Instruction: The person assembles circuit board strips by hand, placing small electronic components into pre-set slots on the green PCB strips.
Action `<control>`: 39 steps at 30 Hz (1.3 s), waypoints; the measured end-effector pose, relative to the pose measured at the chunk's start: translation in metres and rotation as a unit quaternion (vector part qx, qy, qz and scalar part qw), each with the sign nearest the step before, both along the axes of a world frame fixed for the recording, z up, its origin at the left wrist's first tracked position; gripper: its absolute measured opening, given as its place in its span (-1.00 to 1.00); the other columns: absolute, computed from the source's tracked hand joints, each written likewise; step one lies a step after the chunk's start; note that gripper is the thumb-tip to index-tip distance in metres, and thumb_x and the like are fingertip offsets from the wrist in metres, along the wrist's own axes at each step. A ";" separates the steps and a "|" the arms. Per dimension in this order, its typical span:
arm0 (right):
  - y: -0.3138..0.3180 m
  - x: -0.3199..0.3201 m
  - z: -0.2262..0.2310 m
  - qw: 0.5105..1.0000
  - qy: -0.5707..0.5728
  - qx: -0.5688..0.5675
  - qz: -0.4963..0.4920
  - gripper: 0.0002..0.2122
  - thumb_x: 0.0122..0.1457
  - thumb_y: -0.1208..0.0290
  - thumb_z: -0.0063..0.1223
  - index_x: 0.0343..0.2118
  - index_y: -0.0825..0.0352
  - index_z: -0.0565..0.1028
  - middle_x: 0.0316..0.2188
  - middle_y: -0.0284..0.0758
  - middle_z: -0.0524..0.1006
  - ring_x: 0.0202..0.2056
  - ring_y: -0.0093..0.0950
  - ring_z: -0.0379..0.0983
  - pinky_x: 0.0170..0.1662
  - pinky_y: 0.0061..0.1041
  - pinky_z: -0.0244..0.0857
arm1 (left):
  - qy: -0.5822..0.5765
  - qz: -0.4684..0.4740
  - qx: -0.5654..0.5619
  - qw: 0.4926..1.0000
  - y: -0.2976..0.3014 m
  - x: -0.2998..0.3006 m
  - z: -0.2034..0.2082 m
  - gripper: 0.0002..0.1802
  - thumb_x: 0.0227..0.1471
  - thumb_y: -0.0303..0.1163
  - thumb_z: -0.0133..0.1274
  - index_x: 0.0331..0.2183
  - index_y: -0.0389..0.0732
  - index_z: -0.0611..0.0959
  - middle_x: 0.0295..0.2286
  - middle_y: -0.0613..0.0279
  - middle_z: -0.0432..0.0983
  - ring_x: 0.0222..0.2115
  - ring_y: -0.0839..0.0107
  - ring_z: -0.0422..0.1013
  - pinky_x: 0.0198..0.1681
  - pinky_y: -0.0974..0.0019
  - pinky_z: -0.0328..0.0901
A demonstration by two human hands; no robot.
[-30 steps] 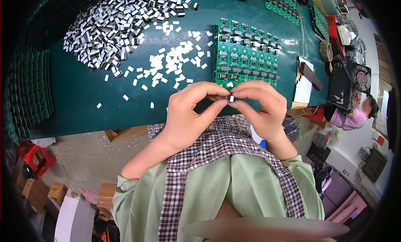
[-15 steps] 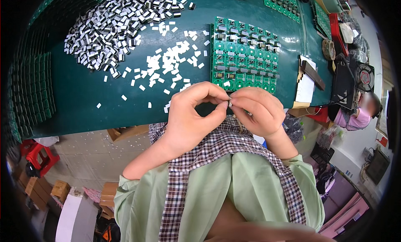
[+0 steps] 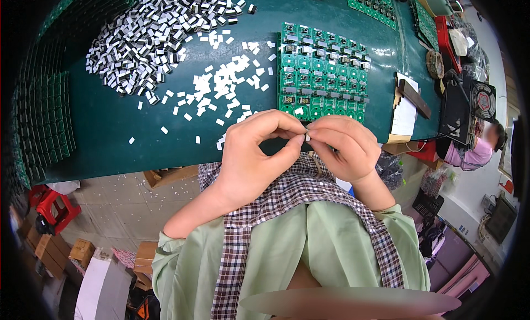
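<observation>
Pinched between the fingertips of both hands, a tiny white-and-dark rectangular component [image 3: 307, 136] sat at the centre of the frame, just over the near edge of the green-topped workbench [image 3: 110, 121]. The left hand [image 3: 254, 154] closed thumb and forefinger on one side of the part, and the right hand [image 3: 342, 149] closed on the other, so that the two grips met with almost no gap. Whether a backing strip was coming off the part was too small to tell.

Just above the hands lay a green panel of circuit boards [image 3: 323, 71] fitted with rows of small dark parts. Loose white slips [image 3: 221, 88] were scattered to its left, and a large heap of black-and-white components [image 3: 149, 27] filled the upper left. Stacks of green boards [image 3: 41, 121] lined the left edge. At the right edge a small black fan [image 3: 483, 99] stood beside a dark box.

Judged from the pose, the worker was preparing a single part by hand; the next move would call for a steady grip and careful alignment.
</observation>
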State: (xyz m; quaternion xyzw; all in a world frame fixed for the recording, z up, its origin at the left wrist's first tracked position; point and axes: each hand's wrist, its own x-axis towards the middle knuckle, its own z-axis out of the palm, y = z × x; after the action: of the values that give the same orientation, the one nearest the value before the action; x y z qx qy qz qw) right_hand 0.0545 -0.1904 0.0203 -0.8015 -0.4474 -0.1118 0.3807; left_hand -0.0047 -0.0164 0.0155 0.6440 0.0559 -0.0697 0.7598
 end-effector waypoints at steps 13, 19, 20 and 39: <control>-0.006 0.002 0.007 0.975 0.213 0.058 -0.016 -0.81 -0.21 0.64 0.27 -0.46 0.41 0.53 -0.47 -0.25 0.56 -0.42 -0.42 0.52 -0.37 -0.55 0.40 | -0.050 0.024 -0.042 0.998 -0.004 -0.003 -0.015 -0.86 -0.09 -0.59 0.14 -0.37 -0.30 0.60 -0.41 0.14 0.56 -0.40 0.40 0.51 -0.28 0.40 0.39; -0.007 0.000 0.005 0.960 0.269 0.076 -0.027 -0.81 -0.21 0.62 0.28 -0.46 0.40 0.54 -0.47 -0.26 0.55 -0.42 -0.43 0.50 -0.37 -0.55 0.37 | -0.186 0.041 0.086 0.978 -0.007 0.004 -0.023 -0.88 -0.12 -0.58 0.14 -0.42 -0.27 0.56 -0.47 0.15 0.52 -0.44 0.26 0.46 -0.38 0.31 0.33; -0.007 0.000 0.005 0.960 0.270 0.075 -0.027 -0.81 -0.21 0.62 0.28 -0.46 0.40 0.54 -0.47 -0.26 0.55 -0.42 -0.43 0.50 -0.37 -0.55 0.37 | -0.208 0.040 0.101 0.972 -0.008 0.005 -0.024 -0.87 -0.12 -0.60 0.12 -0.41 -0.28 0.53 -0.48 0.14 0.49 -0.47 0.25 0.44 -0.41 0.30 0.32; -0.008 0.008 0.016 0.980 0.200 -0.006 -0.018 -0.80 -0.18 0.65 0.24 -0.40 0.42 0.54 -0.43 -0.23 0.54 -0.41 -0.39 0.52 -0.36 -0.51 0.40 | -0.266 0.033 0.163 0.949 -0.010 0.011 -0.028 -0.69 -0.17 -0.60 0.15 -0.26 -0.32 0.54 -0.41 0.08 0.50 -0.43 0.19 0.48 -0.41 0.27 0.38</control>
State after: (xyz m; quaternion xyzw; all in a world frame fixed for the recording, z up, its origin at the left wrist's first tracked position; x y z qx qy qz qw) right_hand 0.0626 -0.1989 0.0359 -0.8179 -0.3483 0.0469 0.4555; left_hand 0.0061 -0.0267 -0.0127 0.7522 -0.1164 0.1399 0.6333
